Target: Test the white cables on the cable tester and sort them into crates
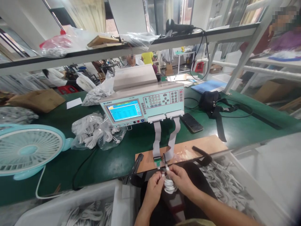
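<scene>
Left hand: the left hand (pixel 153 187) sits at 6 o'clock of the view, fingers curled shut on 1 side of a coiled white cable (pixel 169 185).
Right hand: the right hand (pixel 182 179) is just at 3 o'clock of the left one, thumb and fingers pinched closed on the same coil near its upper end.
Cable: held between both hands, just at 6 o'clock of the wooden board (pixel 188 149) (whether its plug touches the connector is too small to tell).
Connectors: 2 grey ribbon cables (pixel 157 138) hang from the tester down to a small green connector (pixel 158 162) at the board's near edge, at 12 o'clock of the hands.
Tester: a pale green test machine (pixel 150 103) with a lit blue screen (pixel 124 110) stands on the green table (pixel 246 125), at 12 o'clock of the board.
Nearby: a black phone (pixel 191 122) lies at 3 o'clock of the ribbons; a bag of white cables (pixel 95 130) lies at 9 o'clock of the tester; a light blue fan (pixel 25 150) stands further toward 9 o'clock.
Bins: loose white cables (pixel 223 182) fill a bin at 3 o'clock of the hands.
</scene>
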Action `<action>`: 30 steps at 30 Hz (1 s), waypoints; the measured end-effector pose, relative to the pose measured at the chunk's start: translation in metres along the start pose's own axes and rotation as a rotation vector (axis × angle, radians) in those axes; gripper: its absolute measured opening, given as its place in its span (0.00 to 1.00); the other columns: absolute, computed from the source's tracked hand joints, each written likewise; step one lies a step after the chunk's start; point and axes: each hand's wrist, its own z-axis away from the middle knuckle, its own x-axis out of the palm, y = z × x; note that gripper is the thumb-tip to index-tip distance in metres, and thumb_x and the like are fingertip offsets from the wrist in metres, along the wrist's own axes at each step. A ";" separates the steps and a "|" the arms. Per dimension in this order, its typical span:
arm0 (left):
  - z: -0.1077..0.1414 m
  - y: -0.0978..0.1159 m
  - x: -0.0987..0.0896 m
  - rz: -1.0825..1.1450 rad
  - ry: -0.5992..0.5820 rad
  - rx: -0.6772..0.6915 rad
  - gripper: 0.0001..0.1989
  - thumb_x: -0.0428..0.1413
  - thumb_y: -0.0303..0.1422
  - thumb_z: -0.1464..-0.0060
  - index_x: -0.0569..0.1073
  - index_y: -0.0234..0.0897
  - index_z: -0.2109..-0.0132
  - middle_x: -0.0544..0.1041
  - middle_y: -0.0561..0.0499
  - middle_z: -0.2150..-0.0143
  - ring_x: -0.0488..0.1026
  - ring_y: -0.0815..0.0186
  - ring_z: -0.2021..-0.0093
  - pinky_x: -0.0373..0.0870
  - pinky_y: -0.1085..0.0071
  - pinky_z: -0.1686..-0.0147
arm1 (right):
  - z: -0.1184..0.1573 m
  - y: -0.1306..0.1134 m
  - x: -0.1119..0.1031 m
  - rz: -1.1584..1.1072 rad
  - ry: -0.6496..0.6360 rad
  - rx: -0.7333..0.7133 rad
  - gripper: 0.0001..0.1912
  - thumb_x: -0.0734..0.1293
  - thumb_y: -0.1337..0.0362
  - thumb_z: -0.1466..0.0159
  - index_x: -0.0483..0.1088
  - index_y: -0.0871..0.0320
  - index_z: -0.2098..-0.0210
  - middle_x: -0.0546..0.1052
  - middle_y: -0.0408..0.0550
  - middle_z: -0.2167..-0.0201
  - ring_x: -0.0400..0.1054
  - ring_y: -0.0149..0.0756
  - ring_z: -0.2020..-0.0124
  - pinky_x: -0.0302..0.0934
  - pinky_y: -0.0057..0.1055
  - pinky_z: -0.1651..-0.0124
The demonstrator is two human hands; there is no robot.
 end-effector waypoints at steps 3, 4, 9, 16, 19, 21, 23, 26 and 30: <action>0.000 -0.002 0.000 -0.051 -0.017 0.011 0.14 0.50 0.35 0.44 0.68 0.35 0.75 0.68 0.52 0.73 0.64 0.65 0.69 0.59 0.74 0.67 | 0.000 -0.002 0.000 0.004 0.000 -0.005 0.17 0.63 0.51 0.42 0.63 0.59 0.77 0.65 0.40 0.80 0.58 0.29 0.77 0.55 0.27 0.72; -0.001 -0.002 0.000 -0.065 -0.026 0.015 0.13 0.49 0.35 0.44 0.68 0.35 0.75 0.68 0.52 0.73 0.64 0.65 0.69 0.59 0.73 0.67 | 0.000 -0.003 0.000 0.009 0.002 -0.009 0.17 0.63 0.51 0.42 0.64 0.59 0.76 0.66 0.41 0.79 0.58 0.30 0.76 0.56 0.27 0.71; -0.003 0.003 -0.005 -0.098 -0.053 0.037 0.13 0.49 0.35 0.44 0.68 0.35 0.74 0.68 0.52 0.73 0.65 0.65 0.69 0.60 0.72 0.67 | 0.000 -0.005 0.002 -0.058 0.006 0.021 0.17 0.65 0.50 0.44 0.65 0.59 0.76 0.66 0.41 0.79 0.58 0.30 0.76 0.54 0.27 0.71; -0.004 0.002 -0.005 0.046 0.001 0.016 0.14 0.48 0.35 0.44 0.73 0.33 0.72 0.70 0.50 0.72 0.64 0.65 0.69 0.61 0.73 0.68 | -0.001 -0.020 0.011 -0.292 0.073 0.303 0.20 0.70 0.49 0.52 0.63 0.59 0.79 0.63 0.38 0.84 0.52 0.26 0.82 0.47 0.26 0.76; -0.003 -0.003 0.001 0.093 0.098 0.010 0.13 0.49 0.35 0.45 0.74 0.33 0.69 0.71 0.50 0.72 0.65 0.65 0.69 0.62 0.73 0.68 | -0.001 -0.024 0.011 -0.292 0.065 0.299 0.20 0.71 0.49 0.53 0.65 0.60 0.79 0.63 0.38 0.84 0.52 0.26 0.82 0.46 0.26 0.75; -0.002 -0.005 0.004 0.123 0.152 -0.003 0.13 0.50 0.36 0.45 0.74 0.33 0.71 0.70 0.51 0.73 0.64 0.66 0.70 0.61 0.73 0.69 | -0.001 -0.024 0.009 -0.276 0.051 0.295 0.20 0.71 0.49 0.53 0.65 0.60 0.79 0.62 0.37 0.85 0.50 0.25 0.82 0.45 0.25 0.76; -0.001 -0.007 0.007 0.149 0.191 -0.025 0.14 0.51 0.37 0.46 0.72 0.33 0.73 0.69 0.53 0.76 0.63 0.67 0.73 0.60 0.74 0.71 | -0.001 -0.024 0.008 -0.272 0.035 0.291 0.21 0.71 0.49 0.53 0.65 0.60 0.79 0.62 0.37 0.85 0.50 0.25 0.82 0.45 0.25 0.77; -0.001 -0.010 0.011 0.228 0.231 -0.062 0.14 0.52 0.38 0.46 0.70 0.33 0.74 0.66 0.55 0.77 0.60 0.69 0.75 0.58 0.76 0.73 | -0.001 -0.024 0.007 -0.271 0.023 0.283 0.20 0.71 0.49 0.52 0.65 0.60 0.79 0.62 0.38 0.84 0.50 0.25 0.81 0.46 0.25 0.76; 0.000 -0.014 0.021 0.401 0.320 -0.101 0.12 0.54 0.38 0.48 0.68 0.33 0.73 0.63 0.56 0.78 0.58 0.71 0.75 0.57 0.77 0.75 | -0.002 -0.023 0.006 -0.248 0.023 0.262 0.19 0.71 0.50 0.51 0.65 0.60 0.79 0.61 0.38 0.84 0.49 0.25 0.81 0.45 0.25 0.76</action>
